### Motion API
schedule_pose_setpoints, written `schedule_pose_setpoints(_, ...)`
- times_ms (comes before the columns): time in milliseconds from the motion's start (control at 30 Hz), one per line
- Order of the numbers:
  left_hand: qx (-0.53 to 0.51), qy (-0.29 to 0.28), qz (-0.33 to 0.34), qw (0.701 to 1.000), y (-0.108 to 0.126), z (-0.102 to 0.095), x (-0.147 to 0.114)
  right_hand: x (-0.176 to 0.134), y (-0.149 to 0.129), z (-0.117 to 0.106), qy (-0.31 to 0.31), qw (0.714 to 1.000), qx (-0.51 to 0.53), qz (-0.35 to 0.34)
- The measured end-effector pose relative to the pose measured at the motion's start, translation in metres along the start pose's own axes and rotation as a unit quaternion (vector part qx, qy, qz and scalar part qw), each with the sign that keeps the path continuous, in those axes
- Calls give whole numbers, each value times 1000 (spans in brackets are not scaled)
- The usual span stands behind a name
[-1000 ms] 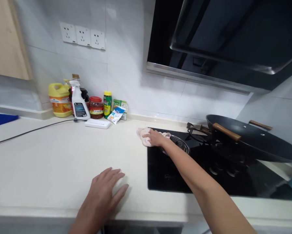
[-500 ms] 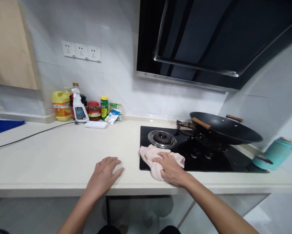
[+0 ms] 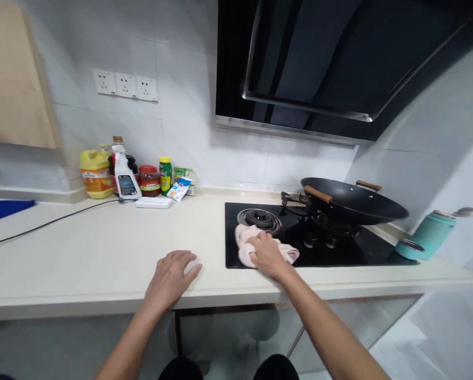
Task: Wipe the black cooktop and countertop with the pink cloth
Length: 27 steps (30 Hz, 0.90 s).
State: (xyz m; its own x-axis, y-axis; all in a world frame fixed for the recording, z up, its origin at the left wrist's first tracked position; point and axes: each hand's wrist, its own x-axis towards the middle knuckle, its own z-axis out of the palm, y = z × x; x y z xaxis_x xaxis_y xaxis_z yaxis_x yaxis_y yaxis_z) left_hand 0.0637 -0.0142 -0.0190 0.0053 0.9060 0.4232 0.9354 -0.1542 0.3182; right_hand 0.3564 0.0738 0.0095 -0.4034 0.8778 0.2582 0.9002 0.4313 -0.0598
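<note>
A pale pink cloth (image 3: 244,241) lies bunched on the black glass cooktop (image 3: 363,256), just in front of the left burner (image 3: 260,218). Pressing down on it, my right hand (image 3: 268,256) has its fingers curled into the folds. Part of the cloth is hidden under that palm. My left hand (image 3: 173,277) rests on the pale countertop (image 3: 102,248) left of the cooktop, fingers loosely apart and holding nothing.
A black wok (image 3: 358,203) with wooden handles sits over the right burner. Beside it stand turquoise containers (image 3: 434,235). Bottles and jars line the wall, including a spray bottle (image 3: 126,177) and a yellow jug (image 3: 96,174). A black cable (image 3: 54,220) crosses the counter. The range hood (image 3: 299,63) hangs above.
My right hand has pushed the cloth away from the cooktop's front edge, closer to the left burner. My left hand stays on the counter. The view has shifted slightly.
</note>
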Motion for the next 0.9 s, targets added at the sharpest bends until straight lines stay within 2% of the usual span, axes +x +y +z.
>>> schedule_pose_setpoints(167,4,0,-8,1000,-2,0,3,-16,-87,11,29,989,45,-138)
schedule_pose_setpoints(233,4,0,-10,1000,-5,0,4,-22,-105,12,43,984,64,-158)
schedule_pose_setpoints(300,-3,-4,-8,1000,-8,0,6,-27,-111,11,43,982,95,-160)
schedule_pose_setpoints(433,-7,-10,8,1000,-14,3,9,-40,-90,2,26,971,189,-141)
schedule_pose_setpoints(600,14,-29,8,999,-13,2,12,-65,-31,-6,26,938,341,-59)
schedule_pose_setpoints(700,19,-35,0,999,-10,0,12,-69,-6,-6,71,879,471,8)
schedule_pose_setpoints(800,14,-36,-2,999,-9,0,12,-53,4,-7,95,796,593,78)
schedule_pose_setpoints(833,12,-36,-4,999,-9,1,12,-44,5,-9,91,777,615,98)
schedule_pose_setpoints(867,10,-35,-7,999,-9,2,12,-34,8,-10,83,770,623,116)
schedule_pose_setpoints(900,9,-33,-10,999,-10,2,12,-25,12,-12,74,777,612,130)
